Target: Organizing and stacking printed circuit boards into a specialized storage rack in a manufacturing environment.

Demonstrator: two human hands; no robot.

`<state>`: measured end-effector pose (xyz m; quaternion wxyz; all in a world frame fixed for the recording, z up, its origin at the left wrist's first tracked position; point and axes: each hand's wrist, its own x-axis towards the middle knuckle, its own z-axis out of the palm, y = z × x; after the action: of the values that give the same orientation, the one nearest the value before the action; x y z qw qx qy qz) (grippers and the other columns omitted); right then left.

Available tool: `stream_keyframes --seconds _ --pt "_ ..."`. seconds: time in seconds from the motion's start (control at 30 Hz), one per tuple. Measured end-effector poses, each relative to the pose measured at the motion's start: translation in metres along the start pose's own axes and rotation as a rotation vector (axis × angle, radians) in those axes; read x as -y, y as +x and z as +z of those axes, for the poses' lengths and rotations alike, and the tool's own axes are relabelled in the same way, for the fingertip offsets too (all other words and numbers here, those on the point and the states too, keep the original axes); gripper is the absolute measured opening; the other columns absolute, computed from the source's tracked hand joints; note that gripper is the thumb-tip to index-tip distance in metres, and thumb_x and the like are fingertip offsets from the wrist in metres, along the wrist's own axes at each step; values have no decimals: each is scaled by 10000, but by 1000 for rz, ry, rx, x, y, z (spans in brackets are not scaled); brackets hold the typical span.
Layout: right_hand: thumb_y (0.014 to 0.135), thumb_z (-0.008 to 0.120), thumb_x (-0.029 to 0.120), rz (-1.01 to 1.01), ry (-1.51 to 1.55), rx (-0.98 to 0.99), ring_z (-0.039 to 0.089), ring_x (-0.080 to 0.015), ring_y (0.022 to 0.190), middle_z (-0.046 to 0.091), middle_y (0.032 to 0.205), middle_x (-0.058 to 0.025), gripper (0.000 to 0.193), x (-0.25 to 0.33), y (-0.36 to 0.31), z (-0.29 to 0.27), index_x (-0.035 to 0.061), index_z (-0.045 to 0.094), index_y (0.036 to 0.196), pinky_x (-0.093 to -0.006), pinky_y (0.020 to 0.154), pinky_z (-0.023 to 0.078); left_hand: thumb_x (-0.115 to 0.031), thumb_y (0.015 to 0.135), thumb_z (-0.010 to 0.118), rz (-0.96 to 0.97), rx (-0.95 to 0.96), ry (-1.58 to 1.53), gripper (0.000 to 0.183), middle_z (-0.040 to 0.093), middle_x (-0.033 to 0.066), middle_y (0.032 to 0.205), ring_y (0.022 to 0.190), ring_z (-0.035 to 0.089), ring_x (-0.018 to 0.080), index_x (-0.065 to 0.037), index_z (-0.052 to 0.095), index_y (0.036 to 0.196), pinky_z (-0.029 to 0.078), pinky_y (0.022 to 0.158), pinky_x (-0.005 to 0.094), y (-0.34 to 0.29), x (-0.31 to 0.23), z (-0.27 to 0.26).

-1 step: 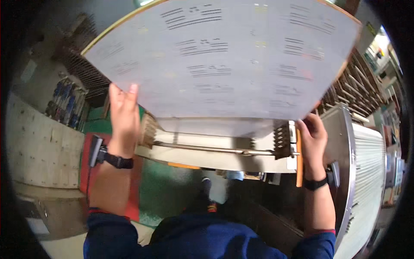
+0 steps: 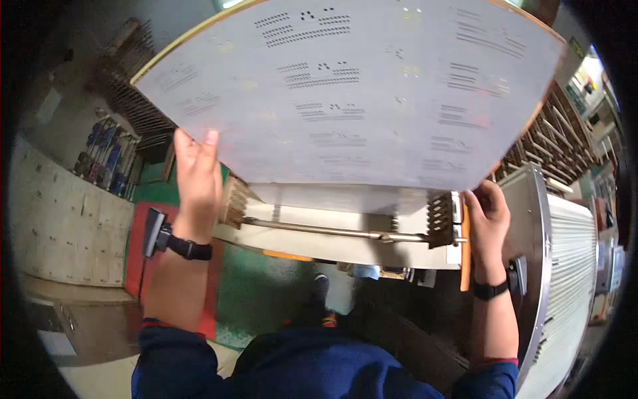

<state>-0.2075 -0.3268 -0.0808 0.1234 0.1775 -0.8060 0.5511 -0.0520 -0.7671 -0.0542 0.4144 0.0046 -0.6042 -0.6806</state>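
We have the large white panel [image 2: 385, 86] tilted up in front of us, its lower edge above a white ledge [image 2: 339, 248] with a metal rod [image 2: 319, 229] across it. Our right hand [image 2: 490, 216] pinches its lower right corner between thumb and curled fingers, just above an orange strip [image 2: 465, 259]. Our left hand [image 2: 199, 179] is at the lower left edge, fingers pointing up; we cannot tell whether they grip.

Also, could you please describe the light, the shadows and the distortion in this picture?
In the head view, marks look faint on the left of the white panel; there too, a dark shadow crosses the pale ledge below it, a bright patch glares at upper right, and the metal edge at right looks bowed by the lens.
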Motion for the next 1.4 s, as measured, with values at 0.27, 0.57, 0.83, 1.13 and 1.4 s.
stream_keyframes --seconds 0.27,0.57,0.83,1.13,1.4 --pt "956 671 47 -66 -187 92 670 -183 790 691 876 -144 121 20 -6 5 -26 664 1052 -312 732 532 -128 1040 551 -64 -10 285 475 536 138 1368 1286 505 224 -18 342 1452 376 1141 404 -11 0 -17" --pt "974 627 120 -198 -506 152 699 -339 991 721 1056 -184 186 37 4 -15 -8 710 1081 -393 867 549 -192 1045 568 -87 64 266 507 476 150 1481 1376 444 239 8 393 1476 316 1178 391 -11 -18 -37" --pt "1029 530 248 83 -1083 -124 464 -389 1373 524 1439 -245 485 -11 -60 -236 1 498 1445 -460 1173 333 -366 1063 494 409 194 404 551 493 209 1463 1390 462 320 57 441 1411 307 1212 460 -1 -73 -7" --pt "1011 511 365 371 -1192 -76 438 -410 1394 497 1478 -254 556 -5 -120 -275 17 508 1445 -474 1170 330 -360 930 663 228 1218 777 550 675 215 1138 1050 651 399 -52 537 1368 539 888 452 -83 28 113" --pt "985 612 285 508 -809 -429 501 -398 1348 547 1440 -239 700 -4 -131 -272 20 316 1562 -436 1133 382 -439 937 650 -125 1321 942 496 726 136 1029 866 714 344 -143 597 1331 555 733 466 -92 35 131"
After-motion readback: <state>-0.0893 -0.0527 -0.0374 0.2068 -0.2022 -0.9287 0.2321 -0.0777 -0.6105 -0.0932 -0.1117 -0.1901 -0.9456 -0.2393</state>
